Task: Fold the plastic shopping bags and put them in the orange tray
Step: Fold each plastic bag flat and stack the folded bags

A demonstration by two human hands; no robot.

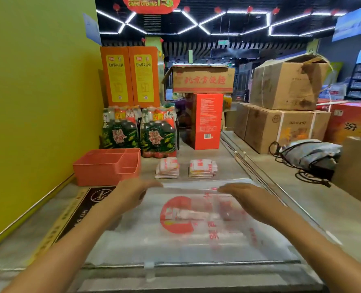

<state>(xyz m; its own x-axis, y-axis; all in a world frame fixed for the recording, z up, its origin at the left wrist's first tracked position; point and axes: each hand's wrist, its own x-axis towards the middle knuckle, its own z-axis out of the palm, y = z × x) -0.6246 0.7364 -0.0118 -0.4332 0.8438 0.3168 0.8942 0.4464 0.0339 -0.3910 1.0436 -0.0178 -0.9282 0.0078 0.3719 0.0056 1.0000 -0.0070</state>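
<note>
A clear plastic shopping bag (pixel 181 225) with a red round logo lies spread flat on the counter in front of me. My left hand (pixel 131 193) rests at the bag's far left corner, fingers bent over its edge. My right hand (pixel 245 195) lies flat on the far right part of the bag, fingers straight and pointing left. Beyond the bag sit two stacks of folded bags, one on the left (pixel 167 168) and one on the right (pixel 202 169). The orange tray (pixel 97 172), with dividers inside, stands at the far left by the green wall.
Packs of green bottles (pixel 140 134) and a red carton (pixel 206 121) stand behind the tray and stacks. Cardboard boxes (pixel 281 115) and a grey bag with cables (pixel 314 157) fill the right side. A dark sign strip (pixel 78 210) lies left of the bag.
</note>
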